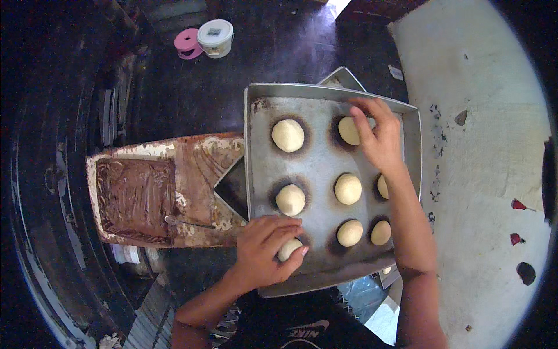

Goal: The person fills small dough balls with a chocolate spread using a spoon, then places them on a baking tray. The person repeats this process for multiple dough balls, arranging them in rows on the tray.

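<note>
Lettering [304, 333] on shirt [264, 323], printed bucket lid [215, 32], dough balls [348, 189]

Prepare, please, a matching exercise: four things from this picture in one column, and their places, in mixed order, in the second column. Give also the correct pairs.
Things
1. left hand
2. white lidded bucket
3. right hand
4. brown paste

Places
A. at a farthest-row dough ball
B. spread out, left of the metal baking tray
C. at a nearest-row dough ball
D. beside the pink stool

Pairs: 1-C, 2-D, 3-A, 4-B
</note>
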`<state>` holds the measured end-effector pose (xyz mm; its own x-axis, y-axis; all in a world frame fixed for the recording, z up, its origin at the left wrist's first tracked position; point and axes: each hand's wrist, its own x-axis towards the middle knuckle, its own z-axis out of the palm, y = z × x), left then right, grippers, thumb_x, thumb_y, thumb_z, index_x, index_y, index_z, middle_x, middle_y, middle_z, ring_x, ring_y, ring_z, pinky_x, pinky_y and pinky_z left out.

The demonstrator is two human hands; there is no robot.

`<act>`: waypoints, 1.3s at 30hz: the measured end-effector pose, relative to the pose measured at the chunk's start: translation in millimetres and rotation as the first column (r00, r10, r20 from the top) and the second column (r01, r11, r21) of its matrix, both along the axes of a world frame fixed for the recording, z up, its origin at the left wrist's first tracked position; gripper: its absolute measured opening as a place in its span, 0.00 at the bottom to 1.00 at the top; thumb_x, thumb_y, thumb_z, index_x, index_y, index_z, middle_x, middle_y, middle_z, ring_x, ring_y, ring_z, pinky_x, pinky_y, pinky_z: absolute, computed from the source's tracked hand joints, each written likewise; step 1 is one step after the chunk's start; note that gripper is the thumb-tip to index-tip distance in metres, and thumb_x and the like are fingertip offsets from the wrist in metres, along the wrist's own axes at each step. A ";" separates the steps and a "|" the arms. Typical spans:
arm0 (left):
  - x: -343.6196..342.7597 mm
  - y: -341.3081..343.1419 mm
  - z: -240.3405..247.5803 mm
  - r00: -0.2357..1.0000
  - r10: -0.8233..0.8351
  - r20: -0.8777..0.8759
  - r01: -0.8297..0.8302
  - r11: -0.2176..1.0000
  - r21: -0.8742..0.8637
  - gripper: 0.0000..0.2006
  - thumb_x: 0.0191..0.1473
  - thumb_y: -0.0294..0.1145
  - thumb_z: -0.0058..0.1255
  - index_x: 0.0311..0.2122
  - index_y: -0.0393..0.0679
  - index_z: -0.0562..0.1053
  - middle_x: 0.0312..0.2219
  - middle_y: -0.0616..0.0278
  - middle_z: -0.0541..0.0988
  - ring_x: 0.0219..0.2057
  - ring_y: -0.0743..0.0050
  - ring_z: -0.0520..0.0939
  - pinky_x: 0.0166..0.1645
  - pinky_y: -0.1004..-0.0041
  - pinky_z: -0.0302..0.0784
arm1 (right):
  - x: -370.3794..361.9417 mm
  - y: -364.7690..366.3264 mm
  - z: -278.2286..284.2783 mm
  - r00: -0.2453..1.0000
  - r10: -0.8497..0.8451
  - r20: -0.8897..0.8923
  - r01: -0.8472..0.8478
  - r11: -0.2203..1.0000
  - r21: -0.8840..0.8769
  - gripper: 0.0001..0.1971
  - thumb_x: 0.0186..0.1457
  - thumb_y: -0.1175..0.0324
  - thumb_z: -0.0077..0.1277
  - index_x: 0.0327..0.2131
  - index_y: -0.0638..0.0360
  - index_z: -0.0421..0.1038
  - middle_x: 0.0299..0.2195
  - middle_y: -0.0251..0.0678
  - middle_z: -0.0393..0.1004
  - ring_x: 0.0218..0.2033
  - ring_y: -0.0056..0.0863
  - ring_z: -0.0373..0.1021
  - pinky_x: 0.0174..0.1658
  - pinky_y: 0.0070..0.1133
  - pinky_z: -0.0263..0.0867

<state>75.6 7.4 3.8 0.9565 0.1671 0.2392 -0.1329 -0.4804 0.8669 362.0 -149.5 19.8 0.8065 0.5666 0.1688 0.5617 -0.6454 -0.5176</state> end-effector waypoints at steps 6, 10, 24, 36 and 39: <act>-4.4 -26.9 25.7 0.988 0.155 0.018 -0.153 0.985 -0.076 0.20 0.49 0.32 0.65 0.48 0.41 0.77 0.48 0.54 0.81 0.49 0.56 0.81 0.58 0.62 0.73 | -70.2 -42.2 4.1 0.981 -0.175 -0.086 0.183 0.978 0.096 0.16 0.53 0.64 0.65 0.39 0.66 0.74 0.38 0.49 0.78 0.40 0.41 0.75 0.44 0.32 0.71; -28.1 -96.2 31.2 0.765 0.591 0.257 -0.306 0.684 -0.662 0.14 0.58 0.30 0.56 0.46 0.35 0.74 0.41 0.46 0.77 0.42 0.62 0.80 0.47 0.66 0.75 | -252.2 -59.9 21.1 0.814 0.110 -0.570 0.366 0.665 0.651 0.27 0.48 0.77 0.67 0.53 0.64 0.71 0.49 0.37 0.75 0.50 0.24 0.70 0.50 0.22 0.69; -323.8 -126.6 -32.8 0.863 0.124 -0.490 -0.491 0.430 -0.758 0.40 0.40 0.31 0.77 0.59 0.38 0.69 0.50 0.58 0.81 0.52 0.66 0.81 0.59 0.65 0.77 | -492.4 -62.0 9.9 0.896 0.382 -0.228 -0.210 0.815 0.540 0.11 0.55 0.70 0.62 0.39 0.61 0.72 0.60 0.49 0.67 0.62 0.46 0.63 0.64 0.39 0.59; -381.9 71.8 -86.7 0.780 0.585 -0.222 -0.625 0.705 -0.336 0.26 0.41 0.22 0.72 0.49 0.37 0.76 0.44 0.57 0.84 0.45 0.68 0.85 0.52 0.65 0.80 | -417.9 176.3 -263.8 0.975 0.216 -0.054 -0.201 0.957 0.210 0.21 0.57 0.71 0.61 0.53 0.63 0.69 0.49 0.49 0.74 0.49 0.39 0.73 0.51 0.28 0.70; -413.6 117.7 -110.2 0.643 0.505 -0.576 -0.742 0.598 -0.304 0.25 0.40 0.21 0.71 0.48 0.36 0.77 0.45 0.57 0.84 0.46 0.66 0.85 0.54 0.64 0.80 | -415.6 206.7 -291.5 0.972 0.217 -0.091 -0.193 0.955 0.225 0.17 0.57 0.75 0.60 0.49 0.66 0.73 0.44 0.47 0.76 0.43 0.38 0.75 0.46 0.27 0.72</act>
